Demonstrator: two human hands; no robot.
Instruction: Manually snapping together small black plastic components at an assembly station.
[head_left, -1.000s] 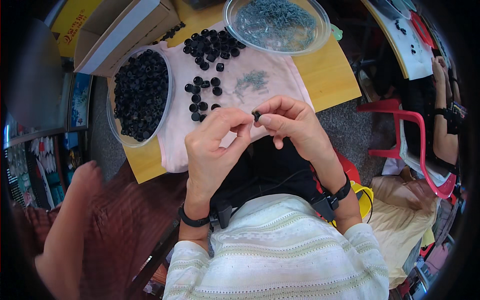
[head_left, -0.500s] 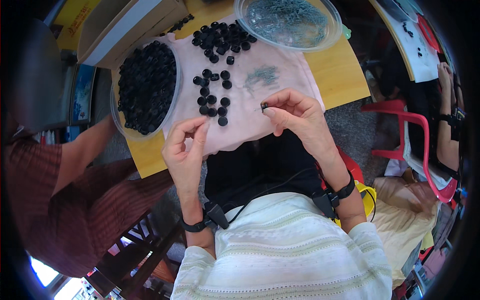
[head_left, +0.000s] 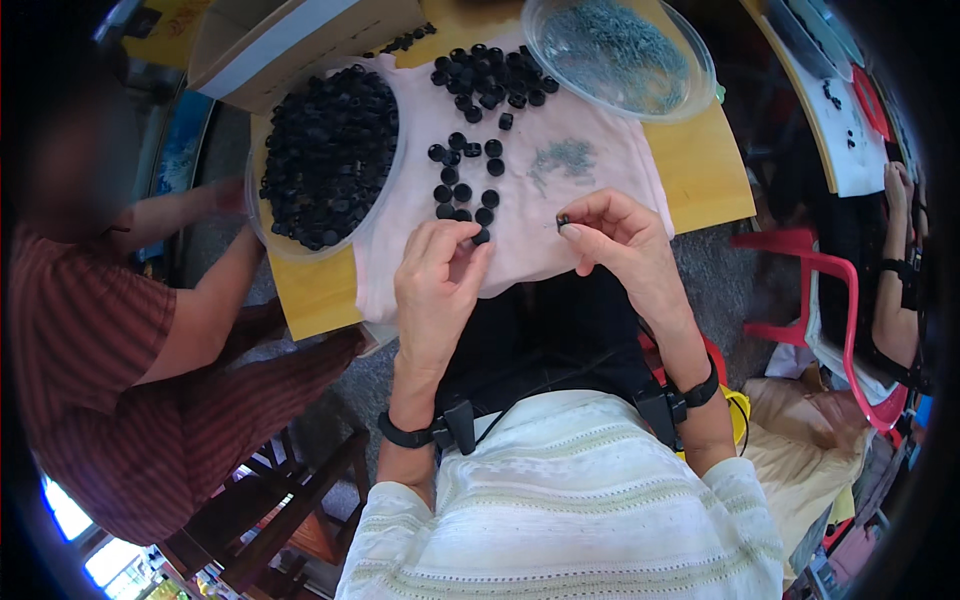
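Observation:
My left hand (head_left: 436, 292) has thumb and forefinger closed around a small round black cap (head_left: 481, 236), the nearest of a loose group on the pink cloth (head_left: 540, 262). To its right, above the cloth's near part, my right hand (head_left: 630, 240) pinches a small dark piece (head_left: 562, 221) with a thin metal pin sticking out to the left. Several more black caps (head_left: 462, 192) lie just beyond my left fingertips. A small pile of thin metal pins (head_left: 562, 160) rests on the cloth beyond my right hand.
A clear tub of black caps (head_left: 398, 160) stands at the left, beside a cardboard box (head_left: 300, 55). Another clear tub (head_left: 708, 95), at the far right, holds metal pins. A person in a striped top (head_left: 90, 310) sits left; a red chair (head_left: 850, 310) stands right.
My left hand has moved right and closed on the nearest cap. My right hand still pinches the dark piece. The view has shifted, and the person at left has leaned in.

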